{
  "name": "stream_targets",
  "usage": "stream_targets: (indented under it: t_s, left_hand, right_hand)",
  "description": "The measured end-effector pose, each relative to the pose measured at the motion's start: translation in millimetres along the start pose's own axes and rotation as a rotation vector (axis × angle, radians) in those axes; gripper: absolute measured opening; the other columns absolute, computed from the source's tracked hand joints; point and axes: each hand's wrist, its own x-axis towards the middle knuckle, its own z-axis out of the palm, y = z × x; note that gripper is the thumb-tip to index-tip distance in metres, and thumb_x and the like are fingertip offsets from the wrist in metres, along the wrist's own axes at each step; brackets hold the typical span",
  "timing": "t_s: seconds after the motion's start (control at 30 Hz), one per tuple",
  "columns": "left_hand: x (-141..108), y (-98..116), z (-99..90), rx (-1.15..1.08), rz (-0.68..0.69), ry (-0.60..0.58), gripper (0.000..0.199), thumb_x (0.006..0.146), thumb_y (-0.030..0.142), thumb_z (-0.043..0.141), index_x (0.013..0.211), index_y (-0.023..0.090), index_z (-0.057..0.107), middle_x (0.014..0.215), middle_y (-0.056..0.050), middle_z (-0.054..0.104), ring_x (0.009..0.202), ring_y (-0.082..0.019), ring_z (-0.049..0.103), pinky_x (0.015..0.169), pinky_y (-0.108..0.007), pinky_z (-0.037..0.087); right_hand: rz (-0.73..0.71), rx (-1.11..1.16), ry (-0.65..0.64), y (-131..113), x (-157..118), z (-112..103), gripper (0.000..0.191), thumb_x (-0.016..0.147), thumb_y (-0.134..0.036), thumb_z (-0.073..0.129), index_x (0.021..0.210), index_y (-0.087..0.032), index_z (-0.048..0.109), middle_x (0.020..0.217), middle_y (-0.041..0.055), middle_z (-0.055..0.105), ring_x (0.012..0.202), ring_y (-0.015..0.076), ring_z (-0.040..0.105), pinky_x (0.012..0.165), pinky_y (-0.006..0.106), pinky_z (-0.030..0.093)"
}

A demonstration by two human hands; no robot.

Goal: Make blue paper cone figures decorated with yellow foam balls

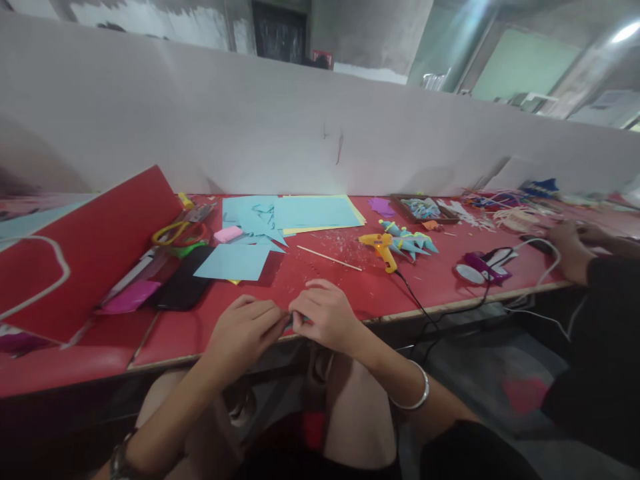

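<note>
My left hand (246,330) and my right hand (326,315) meet at the table's front edge, fingers closed in a pinch. Between their fingertips shows a sliver of a small blue piece (289,323), which looks like paper; most of it is hidden by the fingers. Beyond my hands, a thin wooden stick (329,258) lies on the red table (320,293). A yellow glue gun (380,248) with a small glowing light rests to the right, touching or close to blue paper cones (413,241) with yellow trim. A light blue paper sheet (235,261) lies left of the stick.
Blue sheets (320,212) and cut scraps lie at the back. On the left are scissors (173,233), a black flat object (185,283) and a leaning red board (100,253). A tray (425,209) holds scraps. At right, another person's hand (565,243) works beside cables and a purple device (493,265).
</note>
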Motion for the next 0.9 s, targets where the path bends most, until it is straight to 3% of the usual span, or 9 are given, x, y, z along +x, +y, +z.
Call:
stream_targets:
  t_s: [0.2,0.37,0.47,0.57,0.7,0.9]
  left_hand:
    - [-8.3,-2.9,-6.4,-0.060,-0.064,-0.005,0.033,0.088,0.025,0.037,0.060,0.019,0.054,0.053,0.005,0.054,0.050,-0.009,0.047,0.059,-0.024,0.033]
    - [-15.6,-14.6,-15.9,-0.085,-0.109,-0.022,0.029,0.088,0.027,0.038,0.067,0.019,0.056,0.061,0.005,0.062,0.055,-0.009,0.052,0.061,-0.024,0.034]
    - [-14.4,-19.4,-16.2,-0.101,-0.129,-0.035,0.030,0.088,0.028,0.039,0.066,0.019,0.056,0.061,0.005,0.063,0.055,-0.009,0.053,0.061,-0.024,0.033]
    - [-8.3,-19.3,-12.1,-0.104,-0.112,-0.061,0.028,0.087,0.029,0.039,0.067,0.020,0.057,0.063,0.005,0.064,0.056,-0.009,0.054,0.063,-0.025,0.033]
    - [4.6,-12.5,-6.5,0.058,-0.016,-0.026,0.020,0.086,0.024,0.040,0.079,0.020,0.059,0.069,0.003,0.066,0.062,-0.012,0.058,0.067,-0.027,0.033]
    - [15.5,-4.4,2.4,0.269,0.109,0.077,0.027,0.079,0.012,0.040,0.054,0.019,0.048,0.044,0.005,0.051,0.044,-0.010,0.049,0.058,-0.026,0.032]
  right_hand:
    - [0.047,0.104,-0.028,12.0,-3.1,-4.6,0.013,0.071,-0.012,0.043,0.065,-0.019,0.052,0.057,-0.0024,0.057,0.056,0.0097,0.049,0.065,0.022,0.037]
    - [0.284,0.141,-0.017,32.4,-14.7,-13.7,0.012,0.070,-0.011,0.044,0.064,-0.019,0.052,0.058,-0.0015,0.056,0.057,0.0112,0.049,0.061,0.023,0.037]
    - [0.395,0.308,0.026,32.5,-12.2,-19.3,0.010,0.074,-0.013,0.045,0.076,-0.018,0.054,0.072,0.0014,0.060,0.068,0.0120,0.054,0.068,0.023,0.040]
    - [0.267,0.430,-0.136,24.6,-4.4,-19.3,0.010,0.079,-0.021,0.049,0.087,-0.018,0.056,0.087,0.0038,0.063,0.081,0.0136,0.056,0.075,0.024,0.040]
    - [0.261,0.358,-0.302,16.4,3.3,-11.4,0.018,0.085,-0.028,0.046,0.081,-0.018,0.060,0.076,0.0035,0.066,0.070,0.0139,0.056,0.066,0.024,0.037]
    - [0.354,0.475,-0.335,10.6,7.0,-9.6,0.017,0.084,-0.026,0.048,0.077,-0.017,0.060,0.071,0.0008,0.063,0.064,0.0104,0.054,0.060,0.019,0.034]
